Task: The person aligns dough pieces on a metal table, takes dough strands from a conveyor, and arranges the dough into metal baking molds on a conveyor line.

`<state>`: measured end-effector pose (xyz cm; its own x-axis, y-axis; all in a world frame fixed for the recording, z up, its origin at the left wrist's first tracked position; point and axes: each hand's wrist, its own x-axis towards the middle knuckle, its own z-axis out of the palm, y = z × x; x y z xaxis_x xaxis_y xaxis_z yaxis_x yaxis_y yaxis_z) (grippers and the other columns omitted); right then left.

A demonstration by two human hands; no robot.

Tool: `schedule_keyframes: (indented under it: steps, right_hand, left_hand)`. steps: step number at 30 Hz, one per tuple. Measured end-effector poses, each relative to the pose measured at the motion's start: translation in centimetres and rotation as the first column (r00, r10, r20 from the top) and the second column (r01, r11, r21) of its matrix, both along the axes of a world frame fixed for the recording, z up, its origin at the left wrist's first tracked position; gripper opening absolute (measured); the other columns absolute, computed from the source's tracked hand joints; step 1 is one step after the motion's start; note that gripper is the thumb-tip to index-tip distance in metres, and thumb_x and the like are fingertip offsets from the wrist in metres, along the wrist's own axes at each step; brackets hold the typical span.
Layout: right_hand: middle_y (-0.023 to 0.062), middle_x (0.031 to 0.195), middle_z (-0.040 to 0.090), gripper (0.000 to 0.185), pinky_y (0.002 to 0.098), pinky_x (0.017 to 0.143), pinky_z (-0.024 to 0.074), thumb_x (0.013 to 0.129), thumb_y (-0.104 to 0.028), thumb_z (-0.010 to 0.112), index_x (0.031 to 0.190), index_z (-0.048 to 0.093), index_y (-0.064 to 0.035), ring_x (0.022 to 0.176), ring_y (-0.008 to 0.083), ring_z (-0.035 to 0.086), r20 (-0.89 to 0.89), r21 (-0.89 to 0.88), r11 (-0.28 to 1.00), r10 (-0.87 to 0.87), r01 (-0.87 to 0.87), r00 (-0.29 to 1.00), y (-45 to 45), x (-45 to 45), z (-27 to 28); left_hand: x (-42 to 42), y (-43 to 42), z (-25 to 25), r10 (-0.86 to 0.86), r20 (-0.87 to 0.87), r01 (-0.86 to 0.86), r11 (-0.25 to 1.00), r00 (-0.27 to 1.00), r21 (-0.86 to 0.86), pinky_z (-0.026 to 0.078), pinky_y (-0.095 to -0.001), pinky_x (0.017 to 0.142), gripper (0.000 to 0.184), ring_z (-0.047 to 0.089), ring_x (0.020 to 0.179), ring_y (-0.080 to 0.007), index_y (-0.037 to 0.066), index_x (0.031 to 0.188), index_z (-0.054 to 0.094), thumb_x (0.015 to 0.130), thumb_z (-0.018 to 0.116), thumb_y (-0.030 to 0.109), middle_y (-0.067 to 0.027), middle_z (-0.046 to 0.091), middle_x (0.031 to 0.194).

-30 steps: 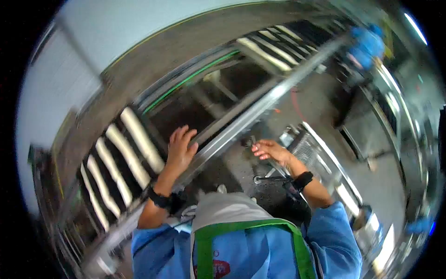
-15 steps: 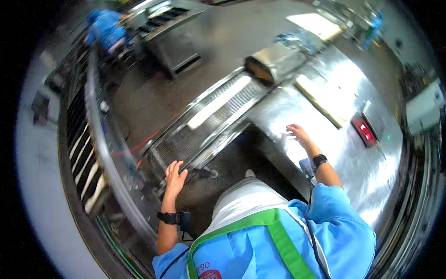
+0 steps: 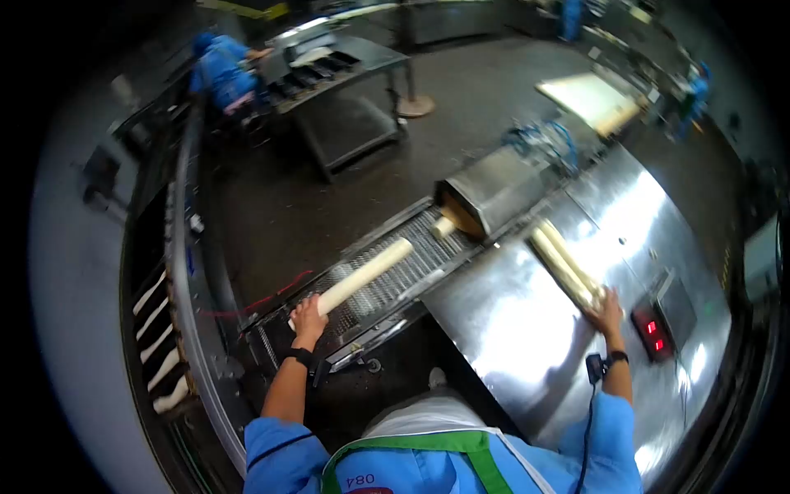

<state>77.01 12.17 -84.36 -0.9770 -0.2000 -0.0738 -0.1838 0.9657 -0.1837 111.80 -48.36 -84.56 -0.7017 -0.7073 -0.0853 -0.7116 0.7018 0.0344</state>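
Note:
My left hand [image 3: 309, 319] is closed around the near end of a long pale dough roll [image 3: 366, 274] lying on the mesh conveyor [image 3: 346, 305]. On the steel table [image 3: 494, 321], two dough rolls [image 3: 564, 259] lie side by side, touching. My right hand [image 3: 607, 314] grips their near end, its fingers curled over the dough; which of the two it holds I cannot tell. Another dough piece [image 3: 443, 227] shows at the mouth of the metal housing [image 3: 498, 193] over the conveyor.
A scale with a red display [image 3: 652, 333] stands right of my right hand. At left, a metal rail [image 3: 185, 280] runs beside a rack with several dough strips [image 3: 160, 354]. A co-worker in blue [image 3: 222, 74] is at a far table [image 3: 362, 53]; another person [image 3: 695, 95] stands far right.
My left hand has come down onto the conveyor's dough roll, which has travelled toward me. My right hand has moved from above the table onto the rolls. A further piece has emerged from the housing.

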Motion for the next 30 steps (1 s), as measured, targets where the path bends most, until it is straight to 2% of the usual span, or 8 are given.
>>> schedule_keyframes:
  steps: [2,7,12,15,17,19,23,30]
  right_hand:
    - [0.0198,0.121,0.039,0.083,0.041,0.091,0.031,0.062,-0.039,0.066,0.127,0.027,-0.0056,0.112,0.0323,0.038,-0.034,-0.359,0.929,-0.103,0.084,0.994,-0.3,-2.4,-1.1]
    - [0.027,0.097,0.053,0.08,0.0428,0.079,0.0399,0.062,-0.053,0.058,0.111,0.039,0.0075,0.093,0.0388,0.051,0.257,0.012,0.996,-0.093,0.094,0.962,-5.0,-4.4,1.1]
    - [0.0248,0.09,0.056,0.074,0.0411,0.075,0.0417,0.059,-0.048,0.064,0.105,0.04,0.0039,0.086,0.0385,0.054,0.285,-0.113,0.986,-0.089,0.126,0.954,-6.6,1.5,-0.8]
    - [0.0236,0.099,0.052,0.073,0.0399,0.078,0.04,0.06,-0.041,0.066,0.114,0.038,0.001,0.091,0.0372,0.05,0.166,-0.424,0.903,0.0,0.071,0.986,-8.3,6.2,-1.6]
    - [0.0215,0.105,0.048,0.071,0.041,0.079,0.0392,0.063,-0.039,0.065,0.119,0.037,-0.0039,0.096,0.0366,0.046,-0.106,-0.237,0.97,-0.089,0.061,0.99,-10.7,9.8,-0.8]
    - [0.0205,0.117,0.04,0.069,0.0452,0.083,0.0364,0.064,-0.039,0.066,0.121,0.037,-0.0128,0.102,0.036,0.043,0.054,-0.068,0.989,-0.129,0.133,0.99,-12.9,12.1,1.8]
    - [0.0201,0.131,0.024,0.067,0.0468,0.088,0.0332,0.061,-0.04,0.067,0.119,0.04,-0.0165,0.114,0.0353,0.034,-0.081,0.251,0.964,-0.073,0.091,0.994,-14.2,16.2,1.5]
    - [0.0187,0.128,0.028,0.059,0.0512,0.078,0.0389,0.058,-0.035,0.069,0.105,0.047,-0.0083,0.103,0.0406,0.042,0.112,0.268,0.952,-0.184,0.149,0.977,-13.0,14.0,5.0]
  left_hand:
    - [-0.1,0.0,0.8,-0.012,-0.032,0.012,1.0,0.999,-0.002,0.034,-0.0419,0.08,0.052,0.046,0.095,-0.0283,0.013,0.106,0.047,0.058,0.065,0.015,-0.009,0.05,0.098]
    - [0.3,-1.3,2.7,0.006,0.04,-0.007,1.0,0.999,0.024,0.035,-0.042,0.08,0.049,0.046,0.094,-0.0288,0.011,0.1,0.05,0.056,0.07,0.016,-0.0104,0.05,0.095]
    - [2.0,-3.0,2.6,0.042,0.07,-0.045,0.998,0.997,0.045,0.033,-0.0411,0.08,0.045,0.043,0.096,-0.0286,0.009,0.096,0.051,0.057,0.071,0.018,-0.0116,0.047,0.098]
    - [2.9,-4.8,2.7,0.046,0.092,-0.056,0.992,0.995,0.112,0.033,-0.0403,0.08,0.046,0.042,0.096,-0.0283,0.008,0.096,0.05,0.057,0.071,0.019,-0.0114,0.047,0.098]
    - [3.7,-6.3,2.3,0.025,0.08,-0.034,0.993,0.996,0.115,0.033,-0.041,0.08,0.047,0.043,0.096,-0.0287,0.007,0.097,0.049,0.057,0.07,0.02,-0.0117,0.047,0.098]
    - [4.4,-7.8,2.3,0.008,0.101,-0.028,0.979,0.995,0.204,0.034,-0.0415,0.08,0.047,0.044,0.095,-0.029,0.006,0.097,0.049,0.058,0.07,0.021,-0.0115,0.048,0.097]
    - [5.9,-11.1,3.3,-0.082,0.073,0.06,0.963,0.994,0.264,0.041,-0.0411,0.078,0.048,0.05,0.093,-0.0313,0.006,0.095,0.049,0.056,0.069,0.024,-0.0121,0.051,0.097]
    - [7.5,-13.6,7.9,-0.044,-0.071,0.081,0.709,0.997,0.7,0.041,-0.0361,0.073,0.04,0.053,0.088,-0.0281,0.002,0.093,0.046,0.062,0.064,0.021,-0.0156,0.053,0.089]
